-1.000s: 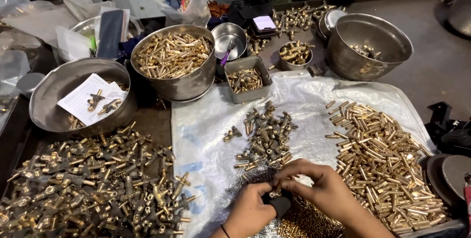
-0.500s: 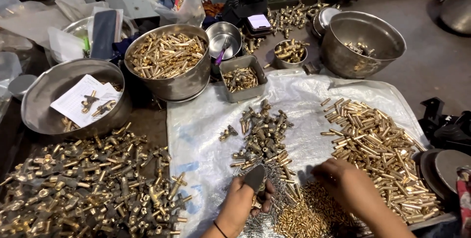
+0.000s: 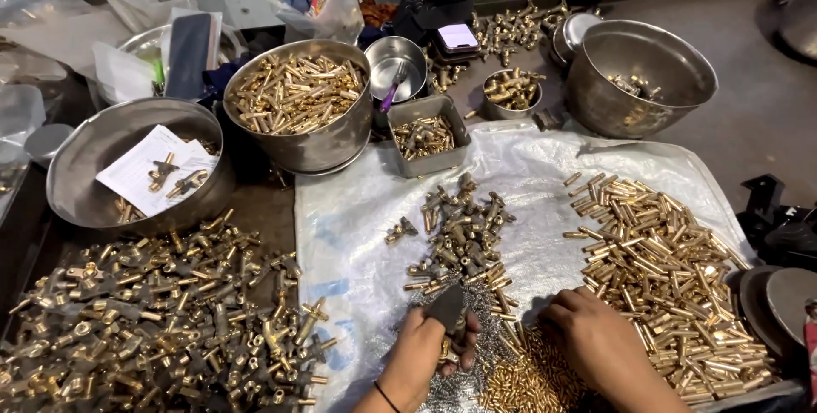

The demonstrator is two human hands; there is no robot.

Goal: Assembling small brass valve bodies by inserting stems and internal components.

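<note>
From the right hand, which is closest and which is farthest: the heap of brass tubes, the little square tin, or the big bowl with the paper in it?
Measured from the right hand in the head view:
1. Heap of brass tubes: just beside the hand, on the right of the white sheet.
2. Little square tin: up the table, left of the hand.
3. Big bowl with paper: far left.

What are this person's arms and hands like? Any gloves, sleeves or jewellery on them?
Both hands are bare, with no gloves. The left hand has a thin dark band around its wrist, just above the lower edge of the picture. The right hand shows no ring, band or watch. No sleeve reaches either forearm in view, so what is worn higher up cannot be told.
</note>
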